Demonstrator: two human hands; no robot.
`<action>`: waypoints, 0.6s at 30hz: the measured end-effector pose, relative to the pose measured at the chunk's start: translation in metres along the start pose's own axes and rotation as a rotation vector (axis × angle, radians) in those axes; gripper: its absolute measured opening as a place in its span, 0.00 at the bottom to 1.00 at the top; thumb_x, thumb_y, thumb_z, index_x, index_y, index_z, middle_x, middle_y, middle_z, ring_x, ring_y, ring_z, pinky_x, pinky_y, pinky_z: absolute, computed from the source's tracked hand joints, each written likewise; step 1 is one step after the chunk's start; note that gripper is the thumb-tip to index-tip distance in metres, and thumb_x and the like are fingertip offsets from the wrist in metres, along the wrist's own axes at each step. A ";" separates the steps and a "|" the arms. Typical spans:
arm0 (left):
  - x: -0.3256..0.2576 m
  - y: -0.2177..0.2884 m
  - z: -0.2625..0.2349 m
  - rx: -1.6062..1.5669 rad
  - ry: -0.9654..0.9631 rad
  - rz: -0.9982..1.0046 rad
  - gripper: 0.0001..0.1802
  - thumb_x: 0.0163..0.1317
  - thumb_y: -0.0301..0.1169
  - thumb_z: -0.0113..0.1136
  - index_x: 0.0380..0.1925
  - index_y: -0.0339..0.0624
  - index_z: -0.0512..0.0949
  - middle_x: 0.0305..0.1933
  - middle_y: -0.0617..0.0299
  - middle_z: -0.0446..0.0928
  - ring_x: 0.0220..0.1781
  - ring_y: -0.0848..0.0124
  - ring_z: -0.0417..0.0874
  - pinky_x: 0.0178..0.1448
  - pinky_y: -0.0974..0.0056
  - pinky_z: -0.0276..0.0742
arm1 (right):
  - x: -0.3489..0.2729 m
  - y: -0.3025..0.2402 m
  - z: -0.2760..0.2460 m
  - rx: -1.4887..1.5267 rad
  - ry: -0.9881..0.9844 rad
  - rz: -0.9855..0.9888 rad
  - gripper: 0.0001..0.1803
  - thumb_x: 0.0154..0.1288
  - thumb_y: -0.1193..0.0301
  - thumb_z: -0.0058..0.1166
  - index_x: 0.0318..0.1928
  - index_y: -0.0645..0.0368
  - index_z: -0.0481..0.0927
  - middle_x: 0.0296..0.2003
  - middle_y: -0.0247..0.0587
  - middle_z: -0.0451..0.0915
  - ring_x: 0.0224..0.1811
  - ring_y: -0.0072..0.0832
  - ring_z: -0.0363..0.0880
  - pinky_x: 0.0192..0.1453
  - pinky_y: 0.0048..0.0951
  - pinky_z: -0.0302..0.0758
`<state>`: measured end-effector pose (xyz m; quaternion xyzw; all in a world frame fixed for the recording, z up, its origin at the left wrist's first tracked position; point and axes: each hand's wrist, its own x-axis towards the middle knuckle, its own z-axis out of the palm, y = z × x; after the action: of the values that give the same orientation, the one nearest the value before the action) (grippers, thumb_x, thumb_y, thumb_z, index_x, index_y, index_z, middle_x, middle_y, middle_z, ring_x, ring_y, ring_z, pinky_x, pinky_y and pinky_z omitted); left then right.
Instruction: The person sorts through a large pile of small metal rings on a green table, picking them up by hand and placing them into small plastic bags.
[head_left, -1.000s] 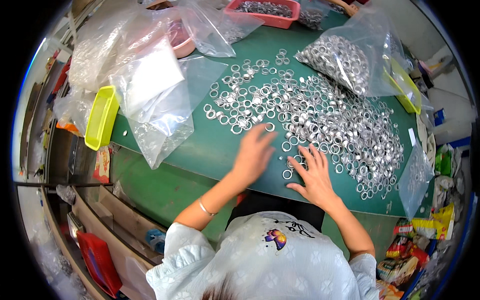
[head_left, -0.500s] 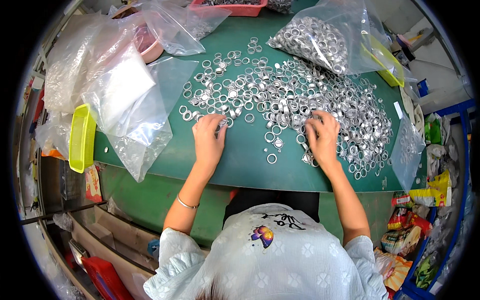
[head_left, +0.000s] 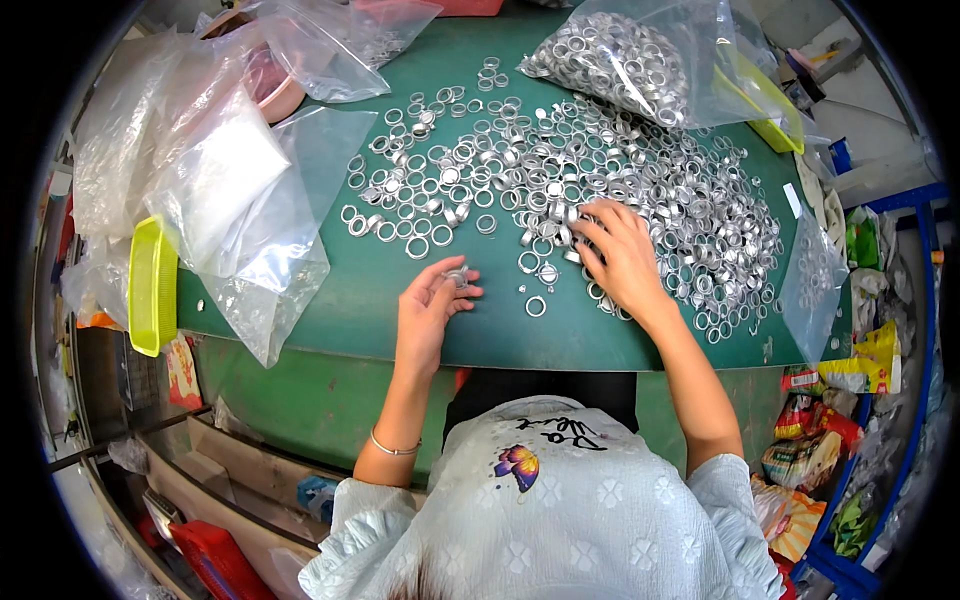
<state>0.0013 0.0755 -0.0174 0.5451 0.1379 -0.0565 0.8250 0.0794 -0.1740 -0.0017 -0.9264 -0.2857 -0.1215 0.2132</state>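
My left hand (head_left: 430,308) is closed on a small silver metal ring (head_left: 457,277), held between thumb and fingers above the bare green tabletop. Loose rings of the same kind lie in a wide pile (head_left: 680,200) across the table, thickest to the right. Over the front of that pile rests my right hand (head_left: 622,255), its fingers bent but apart and the fingertips among the rings; nothing shows firmly gripped there. One loose ring (head_left: 536,306) lies by itself between my hands, near the table's front edge.
Behind the pile, a clear bag (head_left: 620,65) is full of rings. Plastic bags (head_left: 240,190) cover the table's left side beside a yellow-green basket (head_left: 152,285). A second basket (head_left: 770,110) stands at the back right, and a flat bag of rings (head_left: 812,285) hangs over the right edge.
My left hand has lifted away from the rings and drawn nearer to me, now with a ring in it. My right hand has shifted slightly left and farther onto the pile.
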 end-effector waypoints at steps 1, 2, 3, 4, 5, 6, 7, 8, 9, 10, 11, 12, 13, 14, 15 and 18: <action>-0.001 -0.001 0.002 0.013 0.017 0.011 0.15 0.66 0.26 0.46 0.50 0.30 0.70 0.41 0.50 0.78 0.37 0.70 0.81 0.39 0.72 0.76 | -0.006 -0.002 -0.006 -0.032 -0.007 0.002 0.13 0.52 0.70 0.59 0.40 0.57 0.79 0.47 0.39 0.73 0.55 0.37 0.67 0.58 0.42 0.61; -0.002 -0.003 0.004 0.026 0.035 0.022 0.14 0.66 0.26 0.46 0.49 0.30 0.70 0.41 0.50 0.78 0.37 0.70 0.81 0.39 0.72 0.76 | -0.011 -0.003 -0.010 -0.063 -0.015 0.004 0.12 0.52 0.71 0.59 0.39 0.58 0.79 0.46 0.39 0.74 0.55 0.37 0.67 0.58 0.42 0.61; -0.003 -0.004 0.005 0.040 0.052 0.033 0.14 0.66 0.25 0.45 0.49 0.30 0.71 0.41 0.50 0.78 0.36 0.70 0.81 0.39 0.72 0.76 | -0.015 -0.001 -0.013 -0.036 0.029 0.030 0.10 0.52 0.71 0.59 0.37 0.59 0.80 0.44 0.39 0.74 0.54 0.37 0.68 0.58 0.41 0.61; -0.004 -0.005 0.005 0.048 0.016 0.004 0.13 0.66 0.25 0.46 0.48 0.30 0.71 0.42 0.50 0.78 0.36 0.71 0.81 0.38 0.72 0.75 | -0.020 0.004 -0.015 -0.010 0.071 0.089 0.10 0.52 0.72 0.58 0.36 0.59 0.80 0.44 0.39 0.75 0.54 0.37 0.68 0.57 0.40 0.62; -0.005 -0.005 0.005 0.056 -0.021 -0.025 0.13 0.65 0.25 0.46 0.47 0.30 0.71 0.43 0.50 0.77 0.35 0.71 0.81 0.38 0.73 0.75 | -0.026 0.007 -0.017 -0.012 0.125 0.157 0.09 0.52 0.73 0.58 0.36 0.59 0.80 0.44 0.39 0.75 0.53 0.37 0.69 0.56 0.39 0.62; -0.006 -0.006 0.005 0.064 -0.057 -0.053 0.12 0.65 0.24 0.46 0.47 0.30 0.71 0.44 0.50 0.77 0.35 0.71 0.81 0.38 0.73 0.74 | -0.032 0.007 -0.019 -0.013 0.179 0.226 0.09 0.52 0.74 0.58 0.36 0.59 0.80 0.43 0.40 0.75 0.53 0.37 0.69 0.55 0.38 0.62; -0.006 -0.008 0.008 0.089 -0.077 -0.057 0.11 0.65 0.25 0.46 0.45 0.31 0.71 0.43 0.50 0.77 0.35 0.71 0.81 0.37 0.73 0.74 | -0.034 0.002 -0.022 -0.034 0.275 0.240 0.09 0.51 0.75 0.58 0.36 0.59 0.79 0.40 0.39 0.75 0.48 0.37 0.69 0.51 0.36 0.63; -0.008 -0.011 0.010 0.114 -0.091 -0.060 0.10 0.65 0.25 0.46 0.44 0.31 0.72 0.43 0.50 0.77 0.34 0.72 0.80 0.37 0.73 0.73 | -0.038 -0.005 -0.023 -0.032 0.247 0.263 0.09 0.51 0.75 0.59 0.36 0.59 0.79 0.39 0.39 0.74 0.47 0.37 0.69 0.49 0.36 0.63; -0.008 -0.014 0.014 0.139 -0.106 -0.062 0.10 0.65 0.25 0.46 0.42 0.31 0.72 0.43 0.51 0.77 0.34 0.72 0.80 0.36 0.73 0.72 | -0.044 -0.013 -0.025 -0.030 0.219 0.287 0.09 0.51 0.74 0.59 0.35 0.59 0.79 0.38 0.38 0.74 0.45 0.36 0.69 0.48 0.36 0.63; -0.009 -0.017 0.018 0.148 -0.104 -0.019 0.09 0.66 0.25 0.46 0.41 0.31 0.72 0.42 0.52 0.77 0.34 0.72 0.80 0.36 0.73 0.72 | -0.049 -0.020 -0.025 -0.027 0.192 0.309 0.09 0.50 0.74 0.60 0.35 0.58 0.79 0.37 0.38 0.74 0.44 0.36 0.69 0.46 0.35 0.63; -0.010 -0.020 0.023 0.156 -0.102 0.025 0.08 0.66 0.25 0.46 0.40 0.31 0.72 0.41 0.53 0.77 0.34 0.72 0.80 0.35 0.73 0.72 | -0.054 -0.023 -0.022 0.007 0.185 0.273 0.11 0.49 0.73 0.62 0.35 0.58 0.79 0.35 0.37 0.72 0.41 0.35 0.68 0.43 0.35 0.61; -0.009 -0.023 0.027 0.165 -0.100 0.068 0.08 0.66 0.25 0.46 0.39 0.32 0.72 0.40 0.54 0.77 0.33 0.73 0.80 0.35 0.73 0.71 | -0.057 -0.028 -0.023 0.010 0.101 0.277 0.13 0.47 0.71 0.63 0.36 0.57 0.79 0.36 0.36 0.72 0.42 0.36 0.67 0.45 0.35 0.61; -0.008 -0.025 0.032 0.246 -0.124 0.116 0.06 0.64 0.24 0.47 0.39 0.34 0.72 0.37 0.57 0.75 0.33 0.74 0.77 0.34 0.73 0.70 | -0.061 -0.032 -0.022 0.009 0.078 0.246 0.14 0.47 0.70 0.64 0.37 0.57 0.79 0.37 0.36 0.71 0.42 0.35 0.67 0.45 0.36 0.60; -0.006 -0.026 0.038 0.404 -0.127 0.205 0.07 0.63 0.23 0.48 0.40 0.35 0.72 0.36 0.58 0.75 0.32 0.74 0.76 0.34 0.73 0.70 | -0.064 -0.034 -0.019 0.009 0.054 0.216 0.15 0.46 0.70 0.64 0.37 0.56 0.78 0.38 0.36 0.71 0.43 0.35 0.67 0.46 0.36 0.60; -0.004 -0.024 0.045 0.560 -0.129 0.295 0.07 0.62 0.22 0.49 0.40 0.36 0.72 0.35 0.58 0.74 0.31 0.74 0.75 0.33 0.72 0.69 | -0.068 -0.033 -0.015 0.001 0.015 0.217 0.16 0.47 0.70 0.64 0.39 0.56 0.78 0.39 0.36 0.71 0.43 0.35 0.67 0.47 0.36 0.59; 0.002 -0.012 0.061 0.923 -0.163 0.455 0.13 0.55 0.20 0.55 0.41 0.40 0.73 0.31 0.56 0.69 0.30 0.66 0.73 0.34 0.65 0.68 | -0.070 -0.029 -0.013 -0.056 0.064 0.231 0.15 0.47 0.71 0.63 0.39 0.56 0.78 0.39 0.36 0.71 0.43 0.35 0.67 0.48 0.37 0.59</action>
<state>0.0104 0.0151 -0.0057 0.8622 -0.0878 0.0270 0.4982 0.0045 -0.1925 -0.0049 -0.9543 -0.1668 -0.1333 0.2089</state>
